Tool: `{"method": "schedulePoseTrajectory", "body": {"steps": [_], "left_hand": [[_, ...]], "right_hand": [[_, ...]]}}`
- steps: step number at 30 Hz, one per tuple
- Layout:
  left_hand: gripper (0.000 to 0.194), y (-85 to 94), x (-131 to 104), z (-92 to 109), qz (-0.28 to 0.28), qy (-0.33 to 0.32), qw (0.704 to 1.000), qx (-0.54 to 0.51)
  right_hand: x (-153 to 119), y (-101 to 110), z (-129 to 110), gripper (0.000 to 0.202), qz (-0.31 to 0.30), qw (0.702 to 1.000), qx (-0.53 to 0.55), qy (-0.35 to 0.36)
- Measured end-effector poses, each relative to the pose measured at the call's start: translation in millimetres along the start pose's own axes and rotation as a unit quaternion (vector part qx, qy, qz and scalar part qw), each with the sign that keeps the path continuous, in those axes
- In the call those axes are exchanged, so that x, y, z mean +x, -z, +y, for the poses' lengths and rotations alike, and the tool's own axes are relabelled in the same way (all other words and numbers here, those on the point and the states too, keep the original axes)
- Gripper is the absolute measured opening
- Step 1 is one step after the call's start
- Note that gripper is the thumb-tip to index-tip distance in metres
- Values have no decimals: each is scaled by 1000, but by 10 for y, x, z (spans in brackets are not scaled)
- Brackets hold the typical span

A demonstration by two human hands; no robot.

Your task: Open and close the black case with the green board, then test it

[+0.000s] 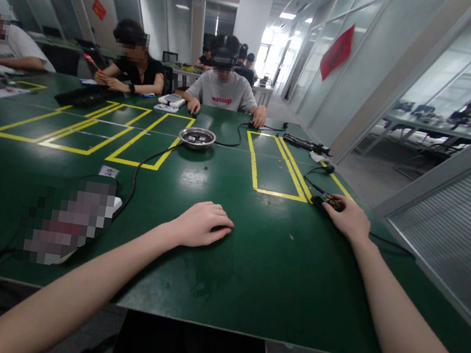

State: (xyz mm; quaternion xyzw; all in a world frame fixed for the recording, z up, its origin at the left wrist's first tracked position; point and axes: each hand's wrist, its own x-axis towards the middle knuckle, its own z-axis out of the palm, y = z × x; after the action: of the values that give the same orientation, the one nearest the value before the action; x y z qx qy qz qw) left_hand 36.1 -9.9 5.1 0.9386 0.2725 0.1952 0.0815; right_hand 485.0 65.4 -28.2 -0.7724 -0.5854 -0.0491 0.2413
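Note:
On the green table (202, 283), near its middle, my left hand (206, 225) rests palm down, holding nothing. Its thumb is slightly apart from its gently bent fingers. Farther right, my right hand (349, 218) has its fingers closed on a small black object with coloured wires (328, 201), beside the lower corner of a yellow tape outline (279, 195). The underside of that object is hidden. Beyond my left hand stands a round metal bowl (196, 146) with small silvery pieces in it.
A blurred-out item (73, 223) with a cable lies at left, below a small numbered label (108, 172). More yellow tape outlines (131, 163) mark the table. A person in a grey shirt (224, 89) sits opposite, hands on small dark objects. A folded black stand (302, 143) lies back right.

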Motion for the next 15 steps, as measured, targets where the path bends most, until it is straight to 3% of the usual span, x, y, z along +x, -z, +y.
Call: {"method": "schedulePoseTrajectory", "body": {"steps": [4,10,15], "left_hand": [[25,-2,-1,-5,1,-1,1000,2],[23,-5,0,-9,0,-1,1000,2],[23,-4,6,-9,7,5,1000,6]], "right_hand": [[-25,48,-87,51,-10,999,3,-37],[-137,83,-339,46,-62,998,33,2],[-403,43,-809,41,-97,987,87,93]]}}
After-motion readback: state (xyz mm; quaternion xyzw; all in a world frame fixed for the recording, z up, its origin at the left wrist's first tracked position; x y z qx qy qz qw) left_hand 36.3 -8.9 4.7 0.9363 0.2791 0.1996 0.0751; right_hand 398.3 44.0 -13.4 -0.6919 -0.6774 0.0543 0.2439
